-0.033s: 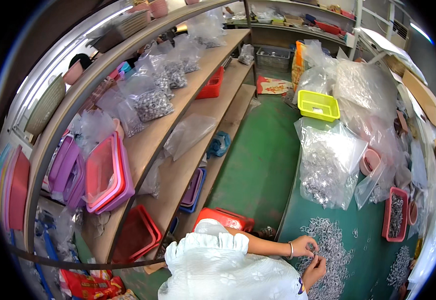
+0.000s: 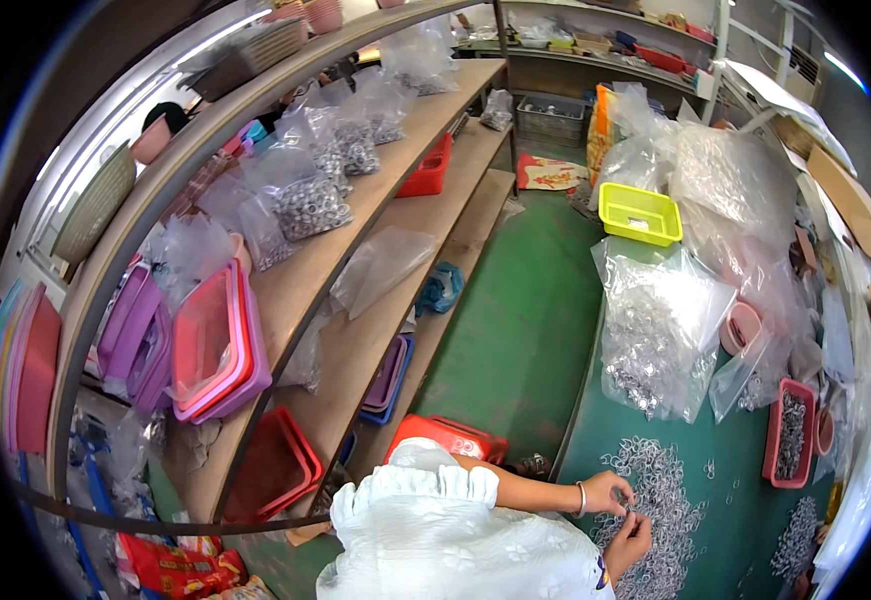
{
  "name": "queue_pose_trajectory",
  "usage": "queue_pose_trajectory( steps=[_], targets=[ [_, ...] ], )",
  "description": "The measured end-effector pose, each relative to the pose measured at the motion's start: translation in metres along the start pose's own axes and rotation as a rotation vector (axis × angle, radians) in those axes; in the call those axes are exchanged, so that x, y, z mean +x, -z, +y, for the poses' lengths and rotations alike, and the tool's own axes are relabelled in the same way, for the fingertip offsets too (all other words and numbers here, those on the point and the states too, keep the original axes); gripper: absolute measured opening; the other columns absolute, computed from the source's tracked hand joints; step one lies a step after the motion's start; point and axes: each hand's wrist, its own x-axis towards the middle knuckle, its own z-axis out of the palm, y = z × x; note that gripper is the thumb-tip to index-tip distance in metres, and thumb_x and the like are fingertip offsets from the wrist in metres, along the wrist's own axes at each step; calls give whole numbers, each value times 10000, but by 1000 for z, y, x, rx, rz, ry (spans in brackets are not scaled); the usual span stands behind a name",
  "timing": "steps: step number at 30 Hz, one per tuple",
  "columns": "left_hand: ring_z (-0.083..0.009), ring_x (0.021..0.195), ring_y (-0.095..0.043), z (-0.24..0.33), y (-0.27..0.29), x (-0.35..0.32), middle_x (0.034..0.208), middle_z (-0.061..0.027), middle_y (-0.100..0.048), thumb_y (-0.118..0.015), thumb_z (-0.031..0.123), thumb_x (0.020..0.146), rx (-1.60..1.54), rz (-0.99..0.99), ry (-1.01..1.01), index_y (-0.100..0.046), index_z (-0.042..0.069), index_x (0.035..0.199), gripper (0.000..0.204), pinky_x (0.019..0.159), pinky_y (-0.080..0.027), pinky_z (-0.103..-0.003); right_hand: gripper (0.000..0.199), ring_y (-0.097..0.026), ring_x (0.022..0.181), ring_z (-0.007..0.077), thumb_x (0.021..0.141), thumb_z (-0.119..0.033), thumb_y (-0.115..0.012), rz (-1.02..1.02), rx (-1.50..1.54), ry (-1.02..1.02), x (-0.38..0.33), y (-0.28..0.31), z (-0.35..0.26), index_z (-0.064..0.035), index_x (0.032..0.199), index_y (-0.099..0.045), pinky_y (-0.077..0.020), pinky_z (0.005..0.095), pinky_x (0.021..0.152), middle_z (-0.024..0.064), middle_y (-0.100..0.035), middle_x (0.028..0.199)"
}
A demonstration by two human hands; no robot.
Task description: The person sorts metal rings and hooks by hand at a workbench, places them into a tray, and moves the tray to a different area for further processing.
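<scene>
My left hand (image 2: 606, 493), with a bracelet at its wrist, is closed in a pinch. Just below it, my right hand (image 2: 629, 543) is pinched too, its fingertips meeting those of the left. Between them is a small metal piece (image 2: 630, 508), mostly hidden by the fingers; its exact kind is too small to tell. Both hands are over the left side of a loose pile of small silver metal rings or clasps (image 2: 668, 520), spread on the green tabletop (image 2: 731, 445).
Beyond the pile lies a clear plastic bag of metal parts (image 2: 656, 330), with a yellow basket (image 2: 640, 213) behind. A pink basket of dark metal pieces (image 2: 789, 435) and a smaller heap (image 2: 796, 540) are to the right. Shelves (image 2: 376, 230) with bags and trays line the left.
The whole view has shifted very slightly. My hands keep the same pinched pose over the pile.
</scene>
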Motion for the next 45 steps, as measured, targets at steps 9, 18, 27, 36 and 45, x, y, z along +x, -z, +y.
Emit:
queue_pose_trajectory(
  steps=[9, 18, 27, 36, 45],
  targets=[
    [-102, 706, -583, 12, 12, -12, 840, -73, -605, -676, -5, 690, -72, -219, 146, -584, -3, 958, 284, 617, -491, -238, 200, -316, 576, 72, 862, -120, -510, -177, 296, -83, -7, 11, -4, 4, 714, -454, -271, 240, 504, 0, -375, 616],
    [-110, 908, -557, 26, 16, -19, 979, -60, -595, -590, -36, 745, -193, -306, -65, -565, -13, 1011, 268, 806, -456, -262, 111, -391, 577, 188, 803, -30, -516, -152, 92, 173, -6, 25, -32, 30, 720, -474, -323, 289, 539, 93, -436, 655],
    [-227, 1065, -512, 35, 8, -16, 1111, -148, -539, -549, 5, 815, -644, -246, 120, -484, 28, 1131, 323, 920, -415, -350, 138, -496, 669, 239, 653, 16, -662, 12, -64, 311, -2, 28, -45, -29, 773, -609, -370, 331, 619, 69, -514, 705],
    [-330, 1181, -414, 36, 1, -5, 1186, -187, -483, -539, 52, 829, -933, -306, 329, -443, 40, 1185, 369, 1001, -338, -420, 178, -461, 634, 209, 654, -16, -673, 81, -149, 291, -9, 24, -37, -65, 822, -643, -337, 319, 574, 42, -464, 662],
    [-269, 1125, -469, 35, 4, 6, 1159, -164, -507, -535, 65, 841, -924, -358, 520, -423, 21, 1221, 398, 965, -379, -386, 159, -495, 657, 220, 673, 14, -647, 199, -78, 207, 0, 22, -32, -39, 822, -636, -367, 318, 601, 61, -519, 694]
  ],
)
